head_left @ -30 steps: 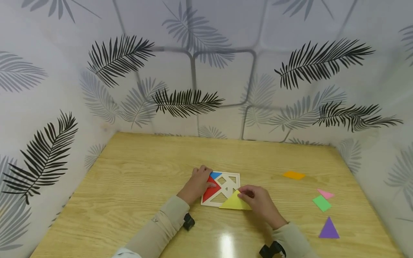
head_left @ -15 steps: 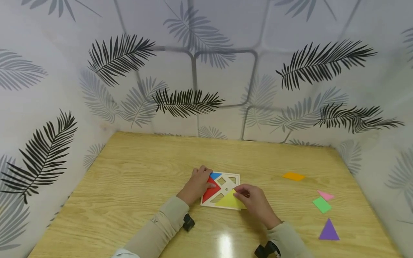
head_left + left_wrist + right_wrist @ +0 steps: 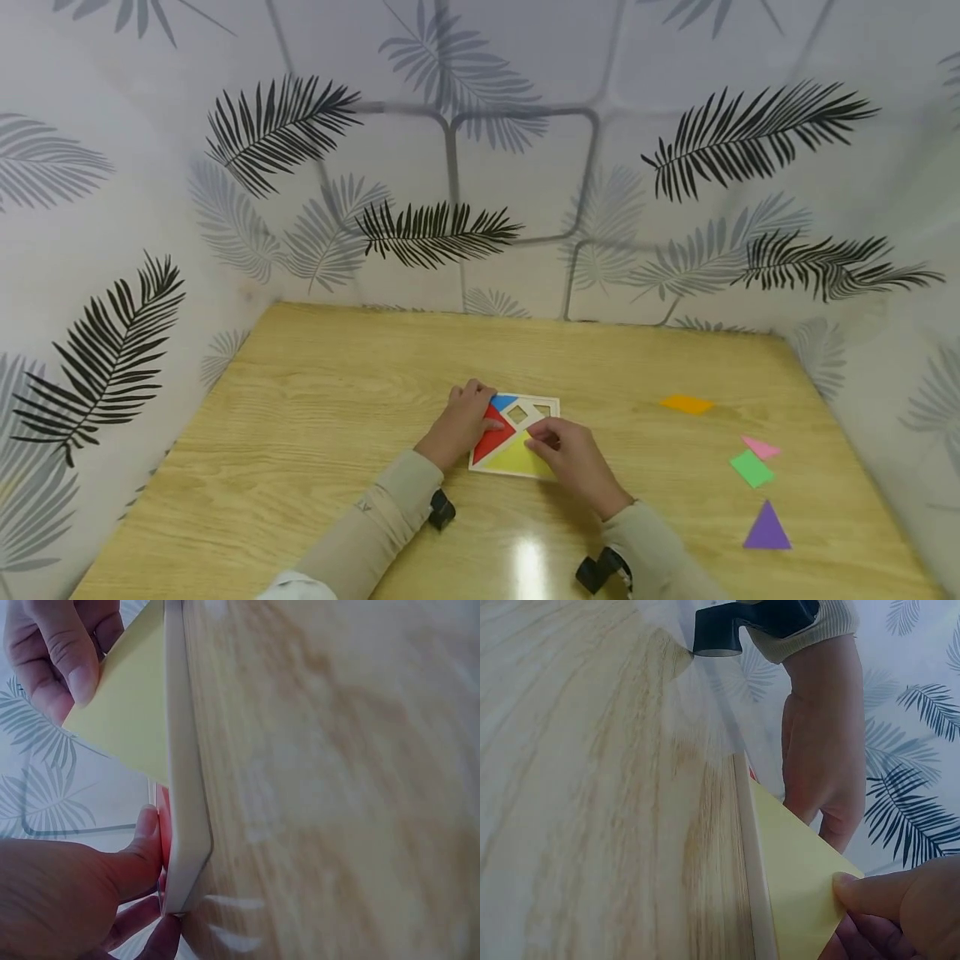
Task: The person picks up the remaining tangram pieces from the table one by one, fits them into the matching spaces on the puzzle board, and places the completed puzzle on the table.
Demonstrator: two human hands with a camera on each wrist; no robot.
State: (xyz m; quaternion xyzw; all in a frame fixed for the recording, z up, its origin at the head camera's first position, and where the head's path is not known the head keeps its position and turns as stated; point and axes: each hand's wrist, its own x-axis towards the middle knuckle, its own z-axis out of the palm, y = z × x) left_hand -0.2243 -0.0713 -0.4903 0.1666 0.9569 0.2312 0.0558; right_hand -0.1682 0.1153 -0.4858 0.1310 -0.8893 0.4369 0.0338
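Observation:
A white tangram board point(image 3: 531, 408) lies on the table. My left hand point(image 3: 457, 427) holds its left side, thumb on the red triangle point(image 3: 487, 443) and fingers at the far corner by the blue triangle point(image 3: 502, 403). My right hand point(image 3: 576, 457) pinches the yellow triangle point(image 3: 514, 457) by its peak between thumb and fingers. In the left wrist view the yellow triangle point(image 3: 131, 709) stands tilted up, its long edge along the board's near rim point(image 3: 182, 772). Beyond the right fingers, a square hole and another cut-out show in the board.
To the right on the wooden table point(image 3: 337, 375) lie an orange parallelogram point(image 3: 687, 404), a pink triangle point(image 3: 761, 447), a green square point(image 3: 752, 469) and a purple triangle point(image 3: 767, 528). A white leaf-patterned sheet point(image 3: 517, 279) rises behind the table and at both sides.
My right hand has moved left with the yellow triangle, from the board's lower right corner to over its near cut-out. The left hand has kept its hold on the board.

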